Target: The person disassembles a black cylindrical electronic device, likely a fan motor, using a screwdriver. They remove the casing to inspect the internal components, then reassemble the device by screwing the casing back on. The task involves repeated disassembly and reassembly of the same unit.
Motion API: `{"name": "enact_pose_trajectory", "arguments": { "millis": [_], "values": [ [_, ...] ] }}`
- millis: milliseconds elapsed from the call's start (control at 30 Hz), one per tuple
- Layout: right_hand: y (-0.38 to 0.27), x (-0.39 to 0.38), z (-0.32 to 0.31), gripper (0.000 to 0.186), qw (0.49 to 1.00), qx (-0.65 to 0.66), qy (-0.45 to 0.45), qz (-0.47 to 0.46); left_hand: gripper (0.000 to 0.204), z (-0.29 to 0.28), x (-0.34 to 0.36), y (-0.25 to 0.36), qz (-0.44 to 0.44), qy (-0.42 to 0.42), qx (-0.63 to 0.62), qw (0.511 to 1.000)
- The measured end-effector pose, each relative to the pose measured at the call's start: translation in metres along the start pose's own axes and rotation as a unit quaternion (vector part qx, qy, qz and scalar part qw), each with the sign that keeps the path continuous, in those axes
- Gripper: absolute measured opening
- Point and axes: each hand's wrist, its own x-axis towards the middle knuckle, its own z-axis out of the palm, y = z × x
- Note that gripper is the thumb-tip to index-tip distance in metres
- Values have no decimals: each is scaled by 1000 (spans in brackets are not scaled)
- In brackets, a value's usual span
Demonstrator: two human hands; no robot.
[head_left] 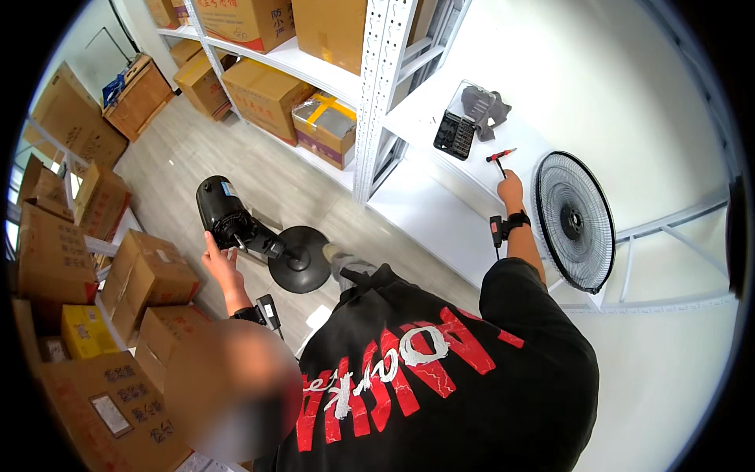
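My left hand (220, 263) has its fingers spread beside the lower side of a black fan motor (220, 206); I cannot tell whether they grip it. The motor sits tilted on a stand with a round black base (305, 275). At the white shelf (413, 114), my right hand (510, 187) is closed on a small red-and-black T-shaped tool (495, 159). An open bit case (454, 135) and a grey cloth (494, 126) lie beyond it. To the right of that hand a round black fan guard (574, 222) stands upright.
Cardboard boxes (149, 283) crowd the left, and more boxes (263, 102) fill white metal shelving ahead. A wooden crate (138, 102) is at the back left. A white wall (613, 94) is on the right. Grey floor (177, 165) runs between the shelves.
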Motion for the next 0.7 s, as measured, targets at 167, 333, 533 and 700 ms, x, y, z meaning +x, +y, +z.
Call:
{"name": "enact_pose_trajectory", "arguments": {
  "millis": [167,333,533,700],
  "values": [
    [9,24,32,36,999,-7,-26,-33,51,-15,7,-3,2,-26,-7,1000],
    [29,59,81,37,975,47,115,-183,50,-27,16,-33,23,3,-33,999],
    [-9,84,67,32,975,97,-8,-202,42,-15,6,-31,-4,68,-92,993],
    [-8,87,78,26,967,138,-54,-205,45,3,-13,-29,-47,52,-106,992]
  ]
}}
